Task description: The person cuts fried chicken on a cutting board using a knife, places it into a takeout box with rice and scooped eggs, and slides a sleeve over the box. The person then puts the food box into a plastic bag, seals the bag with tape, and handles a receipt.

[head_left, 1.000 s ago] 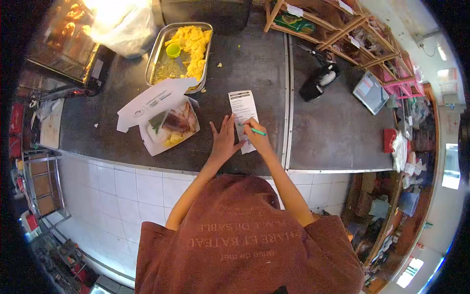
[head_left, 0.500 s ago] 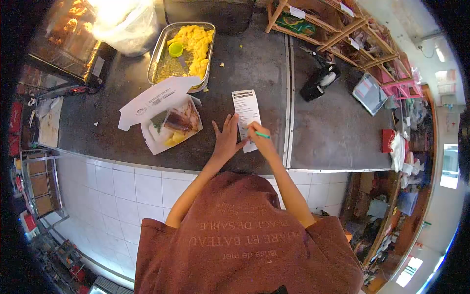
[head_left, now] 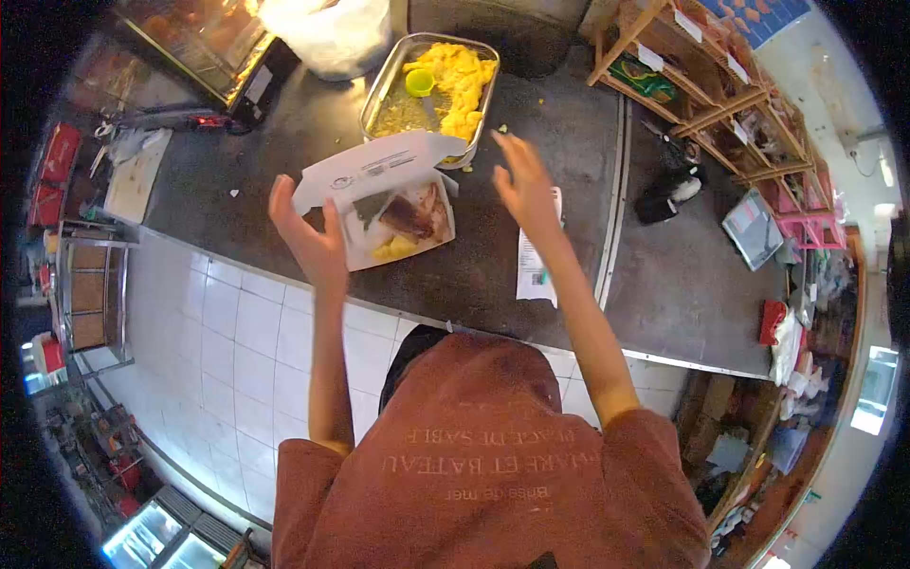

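Dark worktop (head_left: 479, 277) spans the front; at 11 o'clock the box (head_left: 363, 258) holds food, its lid (head_left: 379, 169) not yet down. Left hand (head_left: 315, 248) beside it, right hand (head_left: 531, 194) above the slip (head_left: 533, 273) at 1 o'clock: fingers spread, seemingly empty.
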Available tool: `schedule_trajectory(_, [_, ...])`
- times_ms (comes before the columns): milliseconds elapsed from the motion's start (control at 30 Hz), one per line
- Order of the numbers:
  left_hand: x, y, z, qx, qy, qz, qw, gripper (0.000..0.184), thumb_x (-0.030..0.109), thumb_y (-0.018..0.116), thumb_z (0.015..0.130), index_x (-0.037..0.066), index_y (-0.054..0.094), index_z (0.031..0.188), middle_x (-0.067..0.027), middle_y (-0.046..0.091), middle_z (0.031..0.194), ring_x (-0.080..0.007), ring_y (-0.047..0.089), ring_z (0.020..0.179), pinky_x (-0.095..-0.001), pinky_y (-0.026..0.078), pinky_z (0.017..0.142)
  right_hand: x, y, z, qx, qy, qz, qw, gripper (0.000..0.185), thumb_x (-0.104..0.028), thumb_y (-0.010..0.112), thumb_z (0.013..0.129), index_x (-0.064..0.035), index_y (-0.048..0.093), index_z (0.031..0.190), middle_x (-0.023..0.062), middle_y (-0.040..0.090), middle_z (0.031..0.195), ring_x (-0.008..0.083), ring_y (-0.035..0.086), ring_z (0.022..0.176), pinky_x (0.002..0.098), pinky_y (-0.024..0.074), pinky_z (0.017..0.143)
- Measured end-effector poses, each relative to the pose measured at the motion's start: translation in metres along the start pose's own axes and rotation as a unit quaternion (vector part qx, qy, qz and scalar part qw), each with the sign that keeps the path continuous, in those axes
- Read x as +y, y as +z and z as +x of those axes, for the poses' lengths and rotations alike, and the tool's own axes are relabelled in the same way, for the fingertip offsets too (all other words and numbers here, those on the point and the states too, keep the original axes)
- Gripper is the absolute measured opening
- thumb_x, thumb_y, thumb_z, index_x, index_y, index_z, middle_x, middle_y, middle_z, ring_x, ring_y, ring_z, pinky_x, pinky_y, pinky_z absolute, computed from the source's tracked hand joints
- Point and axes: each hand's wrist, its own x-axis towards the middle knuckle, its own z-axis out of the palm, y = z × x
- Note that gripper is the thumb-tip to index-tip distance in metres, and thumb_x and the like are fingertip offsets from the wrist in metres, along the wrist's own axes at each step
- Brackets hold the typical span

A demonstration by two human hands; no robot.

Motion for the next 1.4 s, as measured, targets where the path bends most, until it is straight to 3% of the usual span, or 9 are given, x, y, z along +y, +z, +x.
schedule_trajectory(100, [-0.037, 0.002, 0.014, -0.026, 0.008, 0.104, 0.994, 0.069, 0.025, 0.060, 0.079, -0.003, 0.020, 0.128, -0.0206, 0.030, 0.124, -0.0343, 0.029, 0.118, -0.0409, 0.024, 0.099, -0.030, 0.050, 0.024, -0.073, 0.164, -0.024, 0.983, 0.034, -0.017, 0.056, 0.077, 0.0032, 0.048, 0.103, 0.0235, 0.046, 0.111, 0.0359, 0.047, 0.101, 0.0405, 0.0405, 0.082])
schedule_trajectory(233, [-0.080, 0.008, -0.039, -0.033, -0.234, 0.039, 0.971, 0.076, 0.034, 0.059, 0.079, -0.007, 0.018, 0.128, -0.0251, 0.025, 0.126, -0.0348, 0.030, 0.116, -0.0410, 0.027, 0.096, -0.022, 0.072, -0.001, -0.112, 0.211, -0.030, 0.971, 0.026, -0.018, 0.060, 0.074, 0.0075, 0.055, 0.078, 0.0235, 0.058, 0.077, 0.0363, 0.057, 0.075, 0.0403, 0.0448, 0.063])
schedule_trajectory(467, [-0.104, 0.025, -0.095, -0.193, -0.313, -0.034, 0.929, 0.038, 0.028, 0.047, 0.087, -0.007, 0.058, 0.079, -0.0094, 0.055, 0.060, -0.0126, 0.048, 0.060, -0.0276, 0.041, 0.060, 0.023, 0.110, -0.004, -0.125, 0.150, 0.122, 0.973, 0.019, -0.007, 0.055, 0.073, 0.0123, 0.056, 0.073, 0.0169, 0.058, 0.061, 0.0246, 0.061, 0.051, 0.0304, 0.0494, 0.047])
schedule_trajectory(700, [-0.078, 0.010, -0.107, -0.164, -0.391, -0.194, 0.884, 0.033, 0.025, 0.053, 0.084, -0.007, 0.060, 0.088, -0.0066, 0.062, 0.075, -0.0093, 0.050, 0.068, -0.0246, 0.041, 0.063, 0.012, 0.072, -0.011, -0.180, 0.378, 0.300, 0.857, 0.019, -0.006, 0.055, 0.075, 0.0126, 0.054, 0.069, 0.0139, 0.057, 0.062, 0.0200, 0.063, 0.057, 0.0285, 0.0525, 0.048])
schedule_trajectory(800, [-0.083, 0.010, -0.121, -0.183, -0.451, -0.236, 0.841, 0.035, 0.020, 0.058, 0.081, -0.006, 0.055, 0.104, -0.0086, 0.060, 0.094, -0.0104, 0.052, 0.081, -0.0238, 0.043, 0.071, 0.010, 0.065, -0.056, -0.154, 0.267, 0.131, 0.942, 0.020, -0.015, 0.062, 0.074, 0.0054, 0.060, 0.072, 0.0125, 0.062, 0.065, 0.0213, 0.062, 0.057, 0.0290, 0.0488, 0.052])
schedule_trajectory(967, [-0.064, -0.011, -0.077, -0.071, -0.173, 0.007, 0.982, 0.074, 0.019, 0.065, 0.076, 0.003, 0.019, 0.132, -0.0112, 0.043, 0.117, -0.0227, 0.048, 0.098, -0.0335, 0.040, 0.085, -0.017, 0.010, -0.037, -0.102, 0.207, -0.010, 0.973, 0.029, -0.016, 0.065, 0.071, 0.0020, 0.058, 0.092, 0.0150, 0.060, 0.088, 0.0291, 0.057, 0.083, 0.0346, 0.0446, 0.073])
schedule_trajectory(1067, [-0.022, -0.020, -0.020, -0.017, -0.002, 0.049, 0.999, 0.051, 0.014, 0.063, 0.076, 0.002, 0.039, 0.119, -0.0119, 0.049, 0.108, -0.0291, 0.050, 0.097, -0.0361, 0.038, 0.088, -0.034, 0.018, -0.006, 0.018, 0.055, 0.006, 0.998, 0.040, -0.013, 0.065, 0.069, 0.0003, 0.051, 0.104, 0.0175, 0.050, 0.111, 0.0313, 0.048, 0.103, 0.0360, 0.0381, 0.087])
schedule_trajectory(1200, [-0.036, -0.012, -0.039, -0.140, -0.092, -0.107, 0.980, 0.009, 0.001, 0.058, 0.073, 0.001, 0.050, 0.078, -0.0162, 0.050, 0.108, -0.0329, 0.046, 0.107, -0.0385, 0.030, 0.097, -0.035, 0.047, -0.023, -0.019, -0.040, 0.005, 0.999, 0.042, -0.005, 0.062, 0.069, -0.0014, 0.047, 0.108, 0.0181, 0.051, 0.106, 0.0317, 0.047, 0.105, 0.0351, 0.0353, 0.090])
schedule_trajectory(1400, [-0.047, -0.007, -0.110, -0.100, -0.066, -0.015, 0.993, 0.015, 0.000, 0.057, 0.072, 0.002, 0.048, 0.084, -0.0188, 0.048, 0.117, -0.0344, 0.043, 0.112, -0.0412, 0.029, 0.098, -0.048, 0.069, -0.109, 0.034, 0.103, 0.021, 0.994, 0.041, 0.003, 0.054, 0.073, 0.0019, 0.041, 0.112, 0.0205, 0.050, 0.111, 0.0359, 0.047, 0.103, 0.0386, 0.0350, 0.091])
